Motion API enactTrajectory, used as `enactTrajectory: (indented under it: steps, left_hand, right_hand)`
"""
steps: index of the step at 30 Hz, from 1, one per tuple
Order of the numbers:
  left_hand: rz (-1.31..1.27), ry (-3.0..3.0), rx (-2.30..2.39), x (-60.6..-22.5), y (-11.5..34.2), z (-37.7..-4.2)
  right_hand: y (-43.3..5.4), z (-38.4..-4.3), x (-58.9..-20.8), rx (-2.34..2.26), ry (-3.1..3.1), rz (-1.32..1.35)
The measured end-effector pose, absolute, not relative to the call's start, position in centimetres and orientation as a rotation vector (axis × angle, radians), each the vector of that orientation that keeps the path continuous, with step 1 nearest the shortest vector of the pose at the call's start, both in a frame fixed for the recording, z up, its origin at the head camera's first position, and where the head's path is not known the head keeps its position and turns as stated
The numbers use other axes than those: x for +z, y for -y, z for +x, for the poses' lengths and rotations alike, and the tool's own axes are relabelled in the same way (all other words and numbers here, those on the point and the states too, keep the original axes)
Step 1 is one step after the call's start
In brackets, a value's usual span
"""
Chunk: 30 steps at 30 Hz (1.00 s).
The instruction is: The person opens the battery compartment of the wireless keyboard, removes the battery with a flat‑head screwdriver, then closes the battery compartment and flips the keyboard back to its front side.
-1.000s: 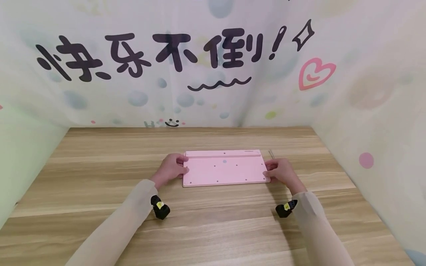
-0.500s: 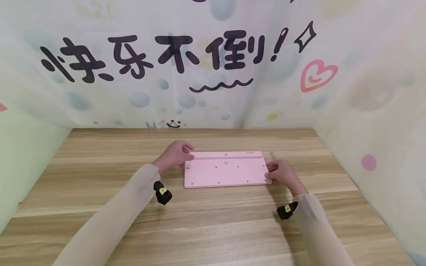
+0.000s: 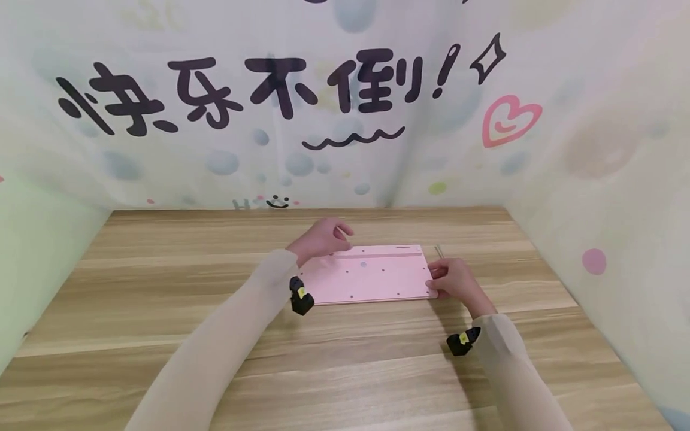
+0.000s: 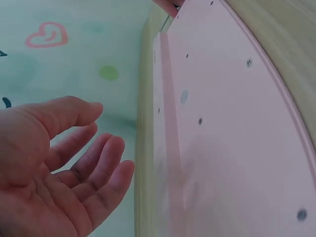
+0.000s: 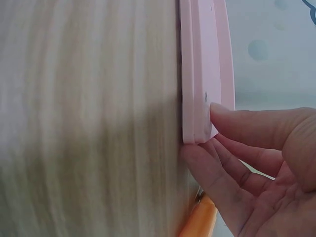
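Note:
A pink keyboard (image 3: 372,281) lies face down on the wooden table, with small screws dotted over its underside and a raised strip along the far edge. My left hand (image 3: 323,237) hovers above its far left part, fingers loosely bent around nothing; the left wrist view shows this hand (image 4: 69,163) apart from the surface. At the opposite end, my right hand (image 3: 457,280) pinches the right edge, thumb on top and fingers against the side, as the right wrist view shows on the keyboard's corner (image 5: 195,98). The left forearm hides the keyboard's near left corner.
Just beyond the right hand lies a thin metal shaft (image 3: 439,251); the right wrist view shows an orange handle (image 5: 200,219) there, probably a screwdriver's. A printed cloth (image 3: 345,167) hangs behind the table (image 3: 345,371) and along the right side.
My left hand has let go of the keyboard's left end, lifted, and moved right and away over its far edge. My right hand keeps its hold, and the keyboard stays in place.

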State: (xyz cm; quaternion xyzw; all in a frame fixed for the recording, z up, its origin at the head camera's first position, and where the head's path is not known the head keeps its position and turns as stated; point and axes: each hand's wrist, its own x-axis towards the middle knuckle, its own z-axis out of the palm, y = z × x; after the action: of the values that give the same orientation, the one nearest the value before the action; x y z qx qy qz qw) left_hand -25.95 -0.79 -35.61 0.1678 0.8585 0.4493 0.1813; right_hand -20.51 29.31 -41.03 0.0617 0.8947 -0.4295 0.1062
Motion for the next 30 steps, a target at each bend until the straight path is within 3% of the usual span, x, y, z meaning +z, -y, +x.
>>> enactTrajectory:
  steps: [30]
  left_hand:
    - [0.574,-2.516,1.166,-37.6,-6.8,-27.4]
  right_hand:
    - [-29.3,-20.5,-40.9,-1.213,-2.658,0.202]
